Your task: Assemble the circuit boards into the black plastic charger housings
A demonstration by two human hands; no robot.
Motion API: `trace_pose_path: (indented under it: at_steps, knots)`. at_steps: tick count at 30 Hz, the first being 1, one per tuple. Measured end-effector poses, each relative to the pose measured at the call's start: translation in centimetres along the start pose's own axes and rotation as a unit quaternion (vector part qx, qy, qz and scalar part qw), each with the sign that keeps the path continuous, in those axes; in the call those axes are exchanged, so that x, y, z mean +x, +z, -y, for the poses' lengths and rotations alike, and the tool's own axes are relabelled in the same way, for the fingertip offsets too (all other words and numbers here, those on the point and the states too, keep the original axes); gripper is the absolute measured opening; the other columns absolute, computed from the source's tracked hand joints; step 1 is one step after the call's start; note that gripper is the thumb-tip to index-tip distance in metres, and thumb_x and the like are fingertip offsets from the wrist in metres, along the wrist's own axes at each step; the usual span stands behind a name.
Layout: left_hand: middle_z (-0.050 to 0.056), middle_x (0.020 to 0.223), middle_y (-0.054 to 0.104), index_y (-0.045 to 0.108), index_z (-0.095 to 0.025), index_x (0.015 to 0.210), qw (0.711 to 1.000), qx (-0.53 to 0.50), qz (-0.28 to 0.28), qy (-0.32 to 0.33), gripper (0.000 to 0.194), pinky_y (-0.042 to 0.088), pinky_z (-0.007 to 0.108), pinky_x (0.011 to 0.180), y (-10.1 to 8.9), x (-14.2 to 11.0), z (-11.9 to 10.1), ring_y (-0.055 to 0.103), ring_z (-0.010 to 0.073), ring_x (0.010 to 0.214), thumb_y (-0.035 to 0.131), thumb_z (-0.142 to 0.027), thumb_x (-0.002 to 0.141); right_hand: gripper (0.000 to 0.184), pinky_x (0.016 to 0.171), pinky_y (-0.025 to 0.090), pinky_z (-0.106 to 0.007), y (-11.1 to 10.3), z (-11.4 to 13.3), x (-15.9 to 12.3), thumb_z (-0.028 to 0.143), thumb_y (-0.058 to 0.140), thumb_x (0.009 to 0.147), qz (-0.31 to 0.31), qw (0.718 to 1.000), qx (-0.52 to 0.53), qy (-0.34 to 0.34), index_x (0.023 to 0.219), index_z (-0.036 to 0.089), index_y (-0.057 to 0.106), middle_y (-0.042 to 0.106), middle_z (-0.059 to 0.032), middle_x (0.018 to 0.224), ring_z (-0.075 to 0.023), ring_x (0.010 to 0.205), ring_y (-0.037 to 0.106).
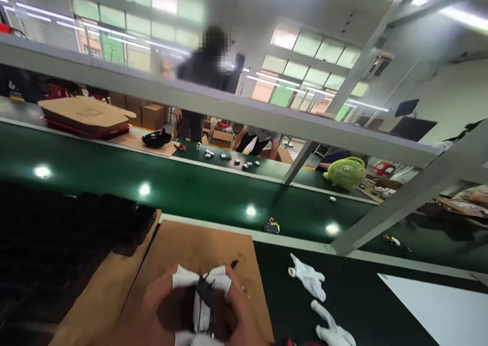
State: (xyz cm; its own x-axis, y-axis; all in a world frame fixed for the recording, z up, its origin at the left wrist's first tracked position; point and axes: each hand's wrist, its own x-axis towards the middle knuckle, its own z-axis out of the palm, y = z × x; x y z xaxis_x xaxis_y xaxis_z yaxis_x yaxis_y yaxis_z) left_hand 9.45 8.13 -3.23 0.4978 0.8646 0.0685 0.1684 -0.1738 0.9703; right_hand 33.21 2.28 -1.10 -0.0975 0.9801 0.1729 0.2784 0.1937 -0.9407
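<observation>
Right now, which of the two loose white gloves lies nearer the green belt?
The upper glove, close to the belt; the lower glove lies farther back, cut off by the picture's bottom edge.

My white-tipped left hand [154, 303] and right hand [244, 308] look slightly blurred. Beyond them, long white tube lights [46, 11] and pale-green glass window panes [138, 27] shine brightly; 4 round glare spots [144, 189] dot the glossy green belt [198, 191]. Left of my hands, stacked black objects [76, 229] sink into shadow. The dark-clothed person [196, 70] ahead is blurred, head pixelated.
</observation>
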Motion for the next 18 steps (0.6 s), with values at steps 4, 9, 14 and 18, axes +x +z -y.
trace_pose_path:
  at_steps: [4,9,14,18]
  knots:
    - [0.008,0.122,0.085,0.08,-0.026,0.128,0.996,0.025,-0.038,0.075,0.052,0.062,0.052,0.116,0.0,-0.8,-1.1,0.078,0.0327,0.117,0.1,-0.037,0.081,0.047,0.105,0.067,-0.041,0.2,0.6,0.8,0.052,0.093,0.095,0.016,0.998,0.021,-0.053,0.135,0.03,0.08,0.075,-0.0105,0.129,-0.0278,0.119,0.077]
    - [0.01,0.116,0.083,0.078,-0.018,0.127,0.986,0.012,-0.042,0.158,0.047,0.064,0.039,0.097,-0.7,-0.1,-2.0,0.078,0.0246,0.105,0.1,-0.031,0.087,0.02,0.096,0.063,-0.033,-0.1,1.8,2.3,0.04,0.069,0.115,0.025,0.994,0.05,-0.093,0.127,0.028,0.079,0.073,-0.0064,0.116,-0.0202,0.104,0.072]
    - [0.008,0.114,0.083,0.079,-0.022,0.129,0.98,-0.012,-0.05,0.192,0.051,0.065,0.04,0.095,-0.7,0.2,-1.6,0.078,0.0247,0.101,0.102,-0.027,0.084,0.024,0.103,0.062,-0.038,-0.1,2.1,2.2,0.04,0.066,0.116,0.047,0.991,0.038,-0.116,0.134,0.029,0.077,0.073,-0.0084,0.123,-0.0229,0.112,0.071]
    - [0.005,0.113,0.082,0.08,-0.025,0.125,0.982,-0.039,-0.057,0.176,0.054,0.065,0.041,0.095,-0.6,0.3,-1.0,0.078,0.0258,0.101,0.106,-0.028,0.078,0.028,0.1,0.063,-0.039,0.0,2.3,2.1,0.041,0.066,0.116,0.06,0.99,0.079,-0.096,0.141,0.034,0.076,0.071,-0.0089,0.131,-0.0252,0.115,0.071]
